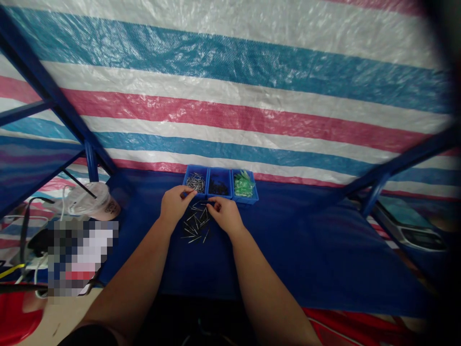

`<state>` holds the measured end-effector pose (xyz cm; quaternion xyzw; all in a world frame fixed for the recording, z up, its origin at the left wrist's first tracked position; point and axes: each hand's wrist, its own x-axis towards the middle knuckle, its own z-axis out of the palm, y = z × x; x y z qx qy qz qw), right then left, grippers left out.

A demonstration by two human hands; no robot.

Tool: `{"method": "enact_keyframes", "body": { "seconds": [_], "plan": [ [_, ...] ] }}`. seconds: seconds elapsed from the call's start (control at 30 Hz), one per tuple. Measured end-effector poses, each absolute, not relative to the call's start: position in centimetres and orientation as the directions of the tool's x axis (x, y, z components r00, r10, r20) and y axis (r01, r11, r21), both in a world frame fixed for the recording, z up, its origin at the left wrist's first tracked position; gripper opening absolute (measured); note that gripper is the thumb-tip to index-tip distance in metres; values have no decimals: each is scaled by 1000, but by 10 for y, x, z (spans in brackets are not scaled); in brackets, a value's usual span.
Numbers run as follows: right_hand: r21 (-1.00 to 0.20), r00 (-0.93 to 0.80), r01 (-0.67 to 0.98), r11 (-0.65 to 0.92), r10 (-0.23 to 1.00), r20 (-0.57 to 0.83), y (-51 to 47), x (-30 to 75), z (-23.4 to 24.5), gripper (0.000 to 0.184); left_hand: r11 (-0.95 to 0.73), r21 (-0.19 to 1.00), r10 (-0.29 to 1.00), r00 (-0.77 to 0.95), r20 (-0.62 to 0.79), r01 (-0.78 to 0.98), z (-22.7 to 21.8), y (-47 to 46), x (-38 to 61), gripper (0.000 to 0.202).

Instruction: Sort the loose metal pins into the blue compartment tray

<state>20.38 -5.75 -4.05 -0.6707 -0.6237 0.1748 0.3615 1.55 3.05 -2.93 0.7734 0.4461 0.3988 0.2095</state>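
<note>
My left hand (175, 205) is at the front edge of the left blue bin (188, 181), its thumb and forefinger pinched together. Thin silver metal pins (196, 181) fill that bin; whatever sits between those fingertips is too small to make out. Across from it, my right hand (226, 214) has its fingers curled closed just in front of the middle bin, over the right side of a loose pile. That pile of slim dark-and-silver metal pieces (196, 223) lies scattered on the blue table between both hands. Anything in the right fingertips cannot be told from the pile.
Beside the left bin stand a middle bin of small black parts (218, 187) and a right bin with green plastic packets (244, 184). A lidded drink cup (103, 204) is at the left. A digital scale (414, 228) sits at the far right. Striped sheeting (230, 110) hangs behind.
</note>
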Motion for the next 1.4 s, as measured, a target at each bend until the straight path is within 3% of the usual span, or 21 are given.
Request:
{"method": "enact_keyframes", "body": {
  "seconds": [0.27, 0.57, 0.67, 0.8, 0.9, 1.07, 1.23, 1.4],
  "plan": [
    [-510, 144, 858, -55, 980, 136, -62, 183, -37, 18, -539, 657, 840, 392, 375, 526, -31, 26, 14, 26],
    [-445, 179, 886, -128, 981, 73, -63, 180, -35, 13, -584, 674, 778, 549, 305, 453, -32, 22, 10, 23],
    [-439, 158, 892, -108, 984, 80, -63, 180, -36, 11, -604, 682, 729, 632, 263, 413, -33, 23, 9, 14],
    [-452, 119, 892, -31, 979, 168, -65, 182, -35, 7, -655, 640, 676, 691, 258, 401, -32, 22, 8, 19],
    [-494, 113, 869, 26, 962, 250, -65, 182, -32, 8, -682, 608, 655, 709, 261, 407, -31, 22, 8, 12],
    [-580, 130, 812, 63, 949, 285, -64, 184, -30, 11, -687, 640, 630, 721, 288, 345, -30, 24, 7, 17],
    [-645, 195, 764, -13, 957, 212, -64, 190, -32, 25, -638, 673, 733, 563, 382, 374, -32, 28, 6, 14],
    [-558, 188, 823, -107, 978, 90, -66, 189, -29, 23, -465, 763, 884, 269, 381, 448, -38, 34, 8, 19]
  ]
}}
